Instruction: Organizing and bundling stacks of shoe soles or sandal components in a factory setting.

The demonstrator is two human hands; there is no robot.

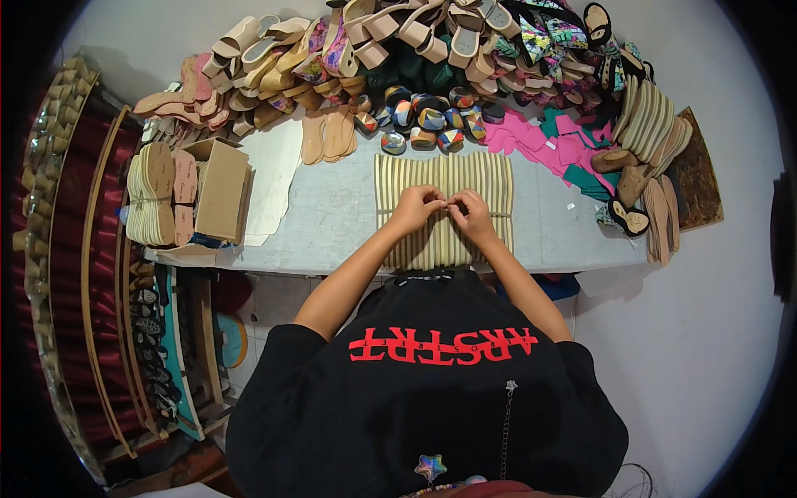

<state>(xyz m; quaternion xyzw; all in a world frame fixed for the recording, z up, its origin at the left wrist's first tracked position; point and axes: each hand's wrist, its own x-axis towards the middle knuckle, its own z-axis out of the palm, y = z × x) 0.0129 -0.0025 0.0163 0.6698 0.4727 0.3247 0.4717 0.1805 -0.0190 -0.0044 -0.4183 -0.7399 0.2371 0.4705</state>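
A block of shoe soles [444,170], packed side by side on edge in cream and olive stripes, lies at the table's front. Across its middle runs a thin dark string [502,215]. My left hand [420,206] is closed in a pinch above the block, at the line of the string. Fingertip to fingertip with it, my right hand [471,214] pinches there too. The short piece of string between the fingers is mostly hidden.
Finished sandals [415,37] are heaped along the back. Patterned wrapped heels [427,120] and pink scraps [548,141] lie before them. At left stand a cardboard box [222,187] and tied soles [151,191]; more striped soles [652,124] lean at right.
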